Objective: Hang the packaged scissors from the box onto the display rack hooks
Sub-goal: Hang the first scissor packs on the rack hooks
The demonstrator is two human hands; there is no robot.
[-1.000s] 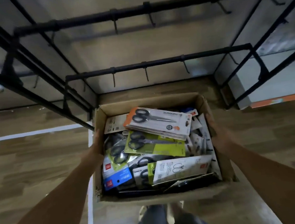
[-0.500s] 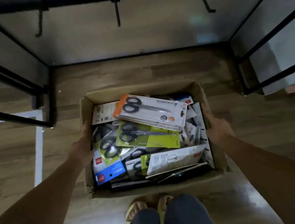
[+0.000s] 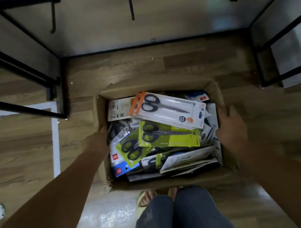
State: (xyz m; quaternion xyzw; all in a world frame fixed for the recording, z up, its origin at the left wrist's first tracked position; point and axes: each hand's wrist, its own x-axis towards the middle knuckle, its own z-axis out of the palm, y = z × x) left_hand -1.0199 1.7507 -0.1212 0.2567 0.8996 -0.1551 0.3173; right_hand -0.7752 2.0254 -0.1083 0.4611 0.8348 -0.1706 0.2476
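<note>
An open cardboard box (image 3: 169, 183) stands low on the wooden floor in front of my knees. It is full of several packaged scissors. A white and orange scissors pack (image 3: 169, 111) lies on top, and a green scissors pack (image 3: 168, 136) lies just below it. My left hand (image 3: 98, 142) lies flat against the outside of the box's left wall. My right hand (image 3: 232, 126) rests on the right wall with its fingers stretched toward the rim. Black rack hooks (image 3: 131, 7) hang from a bar at the top of the view, all bare.
The black metal rack frame (image 3: 61, 85) stands to the left, and another rack post (image 3: 258, 65) stands to the right of the box. A grey back panel closes the far side. My feet in sandals (image 3: 147, 198) are just behind the box. A white floor line (image 3: 55, 139) runs on the left.
The box has come down toward the floor with both hands on its sides. My view has tilted downward, so the upper rack bars have left the picture.
</note>
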